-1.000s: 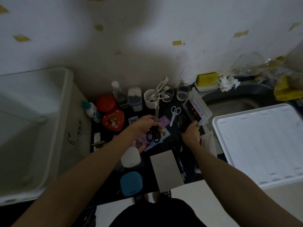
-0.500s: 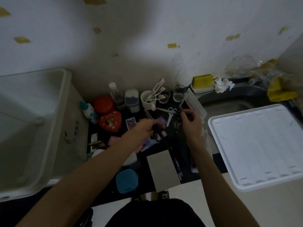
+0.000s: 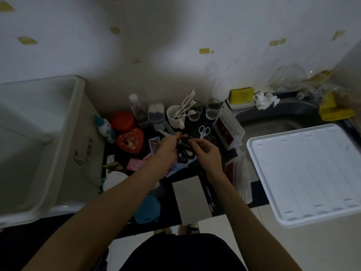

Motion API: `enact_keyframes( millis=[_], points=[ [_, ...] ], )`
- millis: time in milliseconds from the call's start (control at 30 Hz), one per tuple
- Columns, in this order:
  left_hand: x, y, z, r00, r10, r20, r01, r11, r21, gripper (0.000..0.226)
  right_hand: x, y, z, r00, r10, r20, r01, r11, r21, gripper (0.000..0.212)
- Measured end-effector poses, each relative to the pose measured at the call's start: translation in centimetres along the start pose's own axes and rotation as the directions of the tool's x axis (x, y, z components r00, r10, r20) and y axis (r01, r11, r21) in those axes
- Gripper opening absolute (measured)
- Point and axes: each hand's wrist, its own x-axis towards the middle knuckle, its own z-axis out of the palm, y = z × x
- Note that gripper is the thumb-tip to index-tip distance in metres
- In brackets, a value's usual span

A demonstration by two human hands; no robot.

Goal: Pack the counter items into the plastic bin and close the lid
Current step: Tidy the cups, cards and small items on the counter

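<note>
**Gripping black scissors over a crowded counter**

A pair of black-handled scissors (image 3: 183, 151) is held above the dark counter (image 3: 195, 173). The left hand (image 3: 168, 147) is curled round the pair near the pivot, with the blades jutting up and to the left past its fingertips and the black loops hanging below the knuckles. The right hand (image 3: 207, 153) is brought in from the other side, its fingers bent, the fingertips close to or touching the upper part of the handles; whether anything is pinched by them cannot be told.

Just beyond the right fingertips a small white-handled pair of scissors (image 3: 204, 131) lies flat. Under both hands photo cards (image 3: 154, 142) are spread, and a grey card (image 3: 192, 200) lies nearer the body, below the right wrist. Left of the left hand a red heart-shaped tin (image 3: 130, 141) is seen, with a round red tin (image 3: 123, 121) behind it and a small white bottle with a teal cap (image 3: 105, 129) beside that. Under the left forearm a teal case (image 3: 146, 211) is partly hidden.

Farther back, past the fingertips, a white mug (image 3: 174, 118) holds white utensils, flanked by a clear bottle (image 3: 138, 112), a lidded jar (image 3: 156, 113) and two glasses (image 3: 213, 109).

The plastic bin (image 3: 39, 145) stands open far to the left of the left hand, nothing visible inside. Its white lid (image 3: 304, 173) rests far to the right, over the sink (image 3: 273, 122).
</note>
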Motion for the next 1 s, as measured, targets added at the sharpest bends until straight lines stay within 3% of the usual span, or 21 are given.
enact_keyframes(
  millis=[133, 167, 267, 367, 567, 733, 900, 1000],
  points=[
    [0.2, 1.3, -1.1, 0.993, 0.073, -0.095, -0.073, 0.997, 0.0, 0.015, 2.9, 1.2, -0.8, 0.98, 0.103, -0.17, -0.129, 0.98, -0.149, 0.023],
    [0.6, 1.6, -1.6, 0.992, 0.088, -0.091, -0.086, 0.996, 0.024, 0.017, 3.9, 2.1, -0.8, 0.967, 0.146, -0.211, -0.2, 0.944, -0.263, 0.034],
    [0.1, 1.9, -2.3, 0.989, 0.146, -0.032, -0.141, 0.981, 0.137, 0.023, 5.9, 4.7, -0.3, 0.927, 0.286, -0.244, -0.376, 0.687, -0.622, 0.069],
    [-0.2, 1.8, -2.9, 0.986, 0.164, 0.023, -0.165, 0.966, 0.2, 0.024, 6.5, 6.2, 0.2, 0.917, 0.3, -0.263, -0.396, 0.602, -0.694, 0.073],
    [0.1, 2.3, -3.6, 0.988, 0.152, -0.013, -0.142, 0.952, 0.273, 0.03, 7.5, 7.5, -0.6, 0.932, 0.257, -0.256, -0.362, 0.637, -0.681, 0.066],
    [0.1, 3.1, -3.4, 0.998, 0.048, -0.046, -0.037, 0.978, 0.204, 0.034, 9.3, 7.5, -1.4, 0.908, 0.344, -0.239, -0.418, 0.777, -0.47, 0.049],
    [0.2, 3.5, -3.5, 0.997, 0.076, 0.01, -0.076, 0.97, 0.229, 0.033, 11.3, 6.3, 0.0, 0.916, 0.343, -0.211, -0.398, 0.847, -0.352, 0.018],
    [0.7, 3.5, -3.8, 0.995, 0.098, 0.026, -0.102, 0.965, 0.243, 0.036, 12.4, 6.0, 1.0, 0.89, 0.407, -0.207, -0.455, 0.826, -0.333, 0.024]
  ],
)
